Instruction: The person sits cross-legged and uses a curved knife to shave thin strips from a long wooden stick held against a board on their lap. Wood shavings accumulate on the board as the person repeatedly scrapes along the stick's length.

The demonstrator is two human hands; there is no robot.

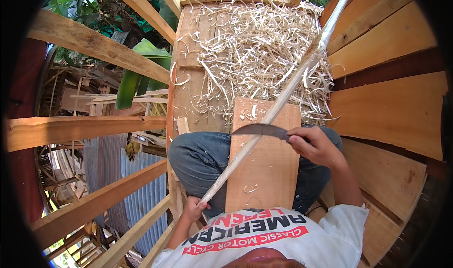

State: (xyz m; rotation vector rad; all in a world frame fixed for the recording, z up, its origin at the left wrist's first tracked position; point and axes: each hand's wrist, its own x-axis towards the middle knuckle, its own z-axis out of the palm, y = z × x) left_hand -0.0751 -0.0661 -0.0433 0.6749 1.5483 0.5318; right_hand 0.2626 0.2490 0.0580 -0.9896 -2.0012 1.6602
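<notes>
My right hand (315, 147) is closed round the handle of a curved, sickle-like knife (270, 130). Its dark blade lies across a long, pale wooden pole (283, 98), apparently touching it, with the tip pointing left. Down by my left hip, my left hand (192, 208) grips the near end of that pole. From there the pole slants away to the upper right, past the frame's edge. Under the pole a flat wooden board (266, 178) rests on my lap between my jean-clad legs, with a few small shavings on it.
A heap of curled wood shavings (269, 46) covers much of the plank floor (188, 88) ahead. Slatted railings (89, 129) run along the left, with corrugated metal sheets (141, 188) and scrap wood below. Wide wooden boards (387, 112) form a wall at right.
</notes>
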